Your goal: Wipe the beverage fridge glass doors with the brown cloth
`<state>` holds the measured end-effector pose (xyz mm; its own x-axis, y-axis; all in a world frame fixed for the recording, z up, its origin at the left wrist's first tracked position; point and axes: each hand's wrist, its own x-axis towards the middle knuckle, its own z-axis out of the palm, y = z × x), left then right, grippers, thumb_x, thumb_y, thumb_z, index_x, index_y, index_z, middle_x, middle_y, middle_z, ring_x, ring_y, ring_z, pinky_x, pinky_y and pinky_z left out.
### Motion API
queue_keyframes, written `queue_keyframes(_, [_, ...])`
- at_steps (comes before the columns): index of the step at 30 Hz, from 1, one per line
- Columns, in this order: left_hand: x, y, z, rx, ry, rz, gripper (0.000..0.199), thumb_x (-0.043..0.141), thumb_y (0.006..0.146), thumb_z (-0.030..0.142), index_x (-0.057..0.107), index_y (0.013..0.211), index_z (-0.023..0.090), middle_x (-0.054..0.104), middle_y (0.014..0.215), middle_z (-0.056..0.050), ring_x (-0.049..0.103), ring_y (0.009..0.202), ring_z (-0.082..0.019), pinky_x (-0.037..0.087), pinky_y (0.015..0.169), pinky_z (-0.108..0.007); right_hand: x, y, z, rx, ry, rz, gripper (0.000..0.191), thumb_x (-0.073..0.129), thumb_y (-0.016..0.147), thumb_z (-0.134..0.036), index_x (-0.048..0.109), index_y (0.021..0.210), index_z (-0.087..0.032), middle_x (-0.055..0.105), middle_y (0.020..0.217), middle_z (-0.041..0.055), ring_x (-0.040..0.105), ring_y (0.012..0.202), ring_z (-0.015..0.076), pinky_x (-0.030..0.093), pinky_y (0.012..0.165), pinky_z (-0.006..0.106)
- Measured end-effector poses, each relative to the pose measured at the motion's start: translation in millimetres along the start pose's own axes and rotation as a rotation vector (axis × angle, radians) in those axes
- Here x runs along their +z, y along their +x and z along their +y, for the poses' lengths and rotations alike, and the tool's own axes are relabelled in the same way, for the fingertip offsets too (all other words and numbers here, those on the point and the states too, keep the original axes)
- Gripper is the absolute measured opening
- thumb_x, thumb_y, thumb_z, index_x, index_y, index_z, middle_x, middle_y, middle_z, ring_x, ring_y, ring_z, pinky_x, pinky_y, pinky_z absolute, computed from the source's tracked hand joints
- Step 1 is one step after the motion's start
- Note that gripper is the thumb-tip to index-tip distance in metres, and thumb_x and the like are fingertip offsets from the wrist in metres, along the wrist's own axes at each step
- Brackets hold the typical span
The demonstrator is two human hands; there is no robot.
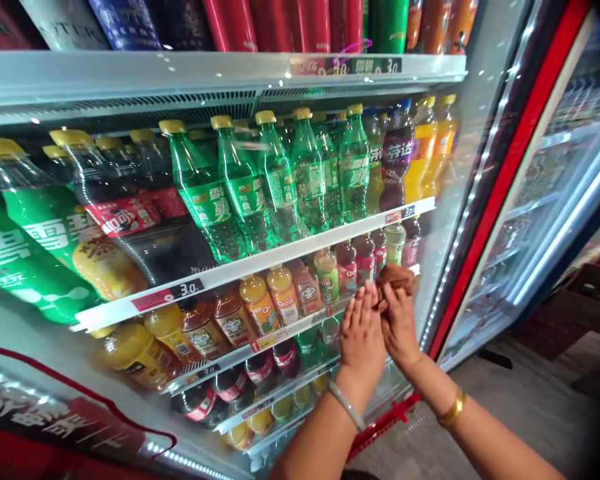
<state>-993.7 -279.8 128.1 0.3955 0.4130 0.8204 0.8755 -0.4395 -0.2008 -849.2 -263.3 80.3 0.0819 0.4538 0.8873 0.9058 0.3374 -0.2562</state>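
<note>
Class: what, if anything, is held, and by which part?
The right hand seems to touch the near edge of a brown, cloth-like item; whether it grips cannot be told.

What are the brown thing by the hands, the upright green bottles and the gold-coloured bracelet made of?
Brown thing: perhaps cloth, dull; looks bunched, but blurred.
Green bottles: likely plastic, clear and glossy; see-through with bright highlights.
Bracelet: probably metal, polished; yellow shine.

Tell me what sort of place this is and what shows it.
Most likely a shop selling drinks: a lit cooler is stocked with rows of bottles and cans, and price tags sit along its shelf edges.
</note>
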Motion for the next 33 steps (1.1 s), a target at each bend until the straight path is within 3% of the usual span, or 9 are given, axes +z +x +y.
queue_keyframes(5, [0.4, -16, -2, -0.076, 0.069, -0.024, 0.057, 0.046, 0.1, 0.021, 0.046, 0.157, 0.017, 0.046, 0.164, -0.004, 0.035, 0.157, -0.019, 0.019, 0.134, -0.037, -17, -21, 20, -0.179, 0.077, -0.083, 0.083, 0.047, 0.096, -0.015, 0.017, 0.163, -0.053, 0.07, 0.127, 0.0012, 0.072, 0.112, 0.0285, 0.064, 0.087, 0.048])
queue_keyframes(8, [7.8, -21, 4, -0.133, 0.136, -0.053, 0.06, 0.05, 0.1, 0.023, 0.042, 0.159, 0.02, 0.053, 0.159, -0.006, 0.037, 0.156, -0.021, 0.018, 0.135, -0.043, -18, -4, 34, -0.11, 0.095, -0.031, 0.08, 0.047, 0.097, -0.018, 0.015, 0.167, -0.041, 0.06, 0.144, 0.0115, 0.063, 0.127, 0.0365, 0.058, 0.095, 0.059])
queue_keyframes(11, [13.3, -22, 11, -0.198, 0.212, -0.053, 0.059, 0.054, 0.1, 0.028, 0.045, 0.158, 0.022, 0.057, 0.156, -0.009, 0.041, 0.154, -0.025, 0.017, 0.134, -0.049, -11, 9, 24, -0.086, 0.112, -0.024, 0.081, 0.048, 0.097, -0.017, 0.015, 0.168, -0.035, 0.055, 0.149, 0.0158, 0.057, 0.133, 0.0366, 0.051, 0.105, 0.061])
queue_keyframes(14, [12.8, -21, 13, -0.202, 0.247, -0.1, 0.061, 0.057, 0.098, 0.025, 0.046, 0.157, 0.02, 0.056, 0.156, -0.012, 0.049, 0.149, -0.027, 0.029, 0.129, -0.049, -15, 3, 20, -0.304, 0.174, -0.115, 0.084, 0.047, 0.095, -0.008, 0.017, 0.167, -0.038, 0.068, 0.128, 0.0097, 0.063, 0.121, 0.03, 0.046, 0.112, 0.061])
queue_keyframes(17, [9.2, -20, 15, -0.257, 0.274, -0.152, 0.06, 0.059, 0.098, 0.025, 0.046, 0.157, 0.022, 0.06, 0.153, -0.012, 0.057, 0.142, -0.026, 0.041, 0.122, -0.044, -23, 4, 37, -0.45, 0.214, -0.13, 0.082, 0.049, 0.096, -0.007, 0.02, 0.167, -0.036, 0.071, 0.114, 0.006, 0.066, 0.106, 0.0256, 0.041, 0.117, 0.063])
queue_keyframes(21, [8.6, -23, 15, -0.294, 0.32, -0.113, 0.066, 0.06, 0.099, 0.024, 0.038, 0.162, 0.025, 0.059, 0.154, -0.013, 0.057, 0.141, -0.026, 0.037, 0.124, -0.046, -23, 24, 39, -0.365, 0.269, -0.043, 0.081, 0.057, 0.095, -0.011, 0.025, 0.166, -0.032, 0.065, 0.132, 0.0123, 0.061, 0.121, 0.0305, 0.039, 0.117, 0.064])
queue_keyframes(25, [11.3, -31, 8, -0.239, 0.33, -0.026, 0.068, 0.049, 0.102, 0.023, 0.027, 0.165, 0.019, 0.062, 0.15, -0.015, 0.057, 0.141, -0.027, 0.03, 0.127, -0.052, -16, 11, 20, -0.405, 0.272, -0.018, 0.077, 0.053, 0.094, -0.008, 0.032, 0.164, -0.032, 0.069, 0.119, 0.0075, 0.063, 0.113, 0.0264, 0.035, 0.122, 0.064])
queue_keyframes(28, [9.6, -34, 2, -0.211, 0.294, -0.039, 0.065, 0.051, 0.101, 0.022, 0.034, 0.163, 0.019, 0.067, 0.145, -0.012, 0.059, 0.139, -0.024, 0.035, 0.125, -0.045, -15, -5, 22, -0.477, 0.255, -0.066, 0.072, 0.048, 0.095, -0.007, 0.038, 0.16, -0.036, 0.072, 0.108, 0.0019, 0.065, 0.097, 0.0207, 0.033, 0.126, 0.055])
queue_keyframes(33, [0.4, -34, -5, -0.183, 0.29, -0.089, 0.053, 0.054, 0.1, 0.026, 0.053, 0.153, 0.02, 0.063, 0.15, -0.013, 0.06, 0.138, -0.025, 0.036, 0.124, -0.043, -11, 9, 5, -0.362, 0.203, -0.029, 0.071, 0.055, 0.095, -0.012, 0.036, 0.162, -0.028, 0.065, 0.132, 0.0122, 0.061, 0.12, 0.0286, 0.04, 0.119, 0.058])
